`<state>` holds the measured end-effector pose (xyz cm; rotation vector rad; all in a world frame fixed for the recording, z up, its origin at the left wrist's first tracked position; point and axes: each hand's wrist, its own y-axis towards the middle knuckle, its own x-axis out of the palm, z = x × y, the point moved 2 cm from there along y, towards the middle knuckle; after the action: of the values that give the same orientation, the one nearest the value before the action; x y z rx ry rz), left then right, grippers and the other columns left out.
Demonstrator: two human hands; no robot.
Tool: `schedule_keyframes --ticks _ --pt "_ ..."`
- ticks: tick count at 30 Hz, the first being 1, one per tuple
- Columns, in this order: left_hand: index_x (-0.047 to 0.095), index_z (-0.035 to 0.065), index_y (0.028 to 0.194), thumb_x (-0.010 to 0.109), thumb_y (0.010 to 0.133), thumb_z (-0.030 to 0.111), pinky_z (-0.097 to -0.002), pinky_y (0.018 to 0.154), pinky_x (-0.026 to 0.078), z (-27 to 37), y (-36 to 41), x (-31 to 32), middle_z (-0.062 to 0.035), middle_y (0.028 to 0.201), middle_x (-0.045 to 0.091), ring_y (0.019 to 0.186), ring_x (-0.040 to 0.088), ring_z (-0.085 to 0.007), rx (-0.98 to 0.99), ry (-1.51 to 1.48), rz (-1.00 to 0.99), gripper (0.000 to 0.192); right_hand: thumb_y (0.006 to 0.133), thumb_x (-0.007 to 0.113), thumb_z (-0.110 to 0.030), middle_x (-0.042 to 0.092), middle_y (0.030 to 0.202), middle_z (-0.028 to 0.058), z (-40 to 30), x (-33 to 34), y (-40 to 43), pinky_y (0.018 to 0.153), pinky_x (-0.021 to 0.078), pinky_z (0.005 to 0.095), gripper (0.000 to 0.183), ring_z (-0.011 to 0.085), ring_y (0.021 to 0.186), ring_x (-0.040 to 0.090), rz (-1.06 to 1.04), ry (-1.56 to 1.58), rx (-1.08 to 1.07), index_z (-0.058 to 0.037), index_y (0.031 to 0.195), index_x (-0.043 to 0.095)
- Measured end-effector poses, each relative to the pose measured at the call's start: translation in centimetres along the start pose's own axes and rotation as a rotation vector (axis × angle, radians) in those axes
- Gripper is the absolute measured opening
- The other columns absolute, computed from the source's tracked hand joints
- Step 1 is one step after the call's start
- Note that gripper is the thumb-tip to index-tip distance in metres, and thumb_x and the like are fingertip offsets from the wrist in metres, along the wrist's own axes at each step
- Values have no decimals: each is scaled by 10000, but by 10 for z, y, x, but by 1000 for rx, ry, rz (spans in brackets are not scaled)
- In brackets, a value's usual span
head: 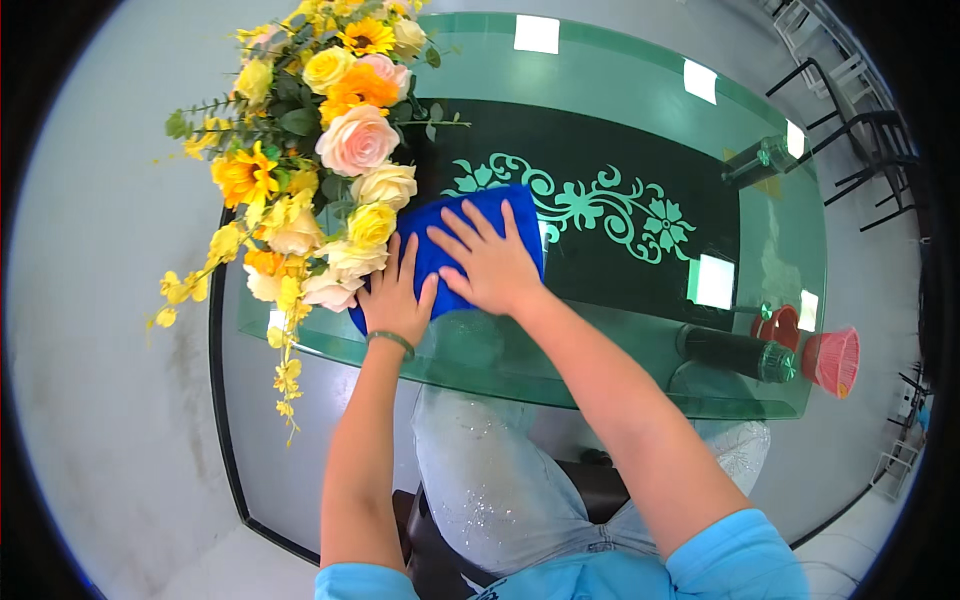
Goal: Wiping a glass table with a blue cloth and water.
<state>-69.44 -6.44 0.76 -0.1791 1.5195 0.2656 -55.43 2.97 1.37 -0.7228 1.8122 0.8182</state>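
A blue cloth (427,260) lies spread on a glass table (495,352) with a dark panel and a pale green floral scroll pattern (592,206). My left hand (397,300), with a green bangle at the wrist, rests on the cloth's left part, its fingertips close to the lowest roses. Flat on the cloth's right part is my right hand (487,262), fingers spread. The two thumbs are near each other. A large arrangement of yellow, orange, pink and cream flowers (356,140) stands at the table's left end and overlaps the cloth's left edge; its base is hidden.
Dark cylindrical table legs (727,352) show through the glass. A pink basket (831,361) and a red object (776,326) are by the right end. Black-framed chairs (862,135) stand at the upper right. My legs are at the table's near edge.
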Motion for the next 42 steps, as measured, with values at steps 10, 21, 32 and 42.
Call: schedule_keyframes --ticks 10,21,32,42 --pt "357 184 1391 538 829 422 -546 1089 97 -45 -81 -21 -63 1465 301 1367 222 -269 -65 -99 -34 638 874 468 -438 317 1458 54 -84 15 -38 1070 62 622 569 270 1376 204 -82 123 -63 -207 1387 381" --pt "276 134 1431 469 868 392 -555 1092 73 -77 -84 -4 -99 1481 254 1389 149 -305 -109 -3 -82 649 902 415 -385 314 1461 39 -114 30 -26 1091 42 587 525 260 1372 213 -66 135 -60 -171 1381 391" --pt "203 159 1455 471 865 419 -602 1071 48 54 -71 -8 -79 1524 138 1403 91 -309 0 -28 -219 698 904 443 -374 333 1451 23 -29 -13 -123 1104 68 557 524 228 1369 233 21 134 78 -170 1383 382" --pt "224 173 1449 471 850 484 -611 1070 21 245 -62 -3 -69 1522 143 1403 82 -300 309 -39 -283 718 870 505 -404 363 1433 29 90 -87 -261 1093 79 572 549 242 1355 271 135 58 320 -200 1370 405"
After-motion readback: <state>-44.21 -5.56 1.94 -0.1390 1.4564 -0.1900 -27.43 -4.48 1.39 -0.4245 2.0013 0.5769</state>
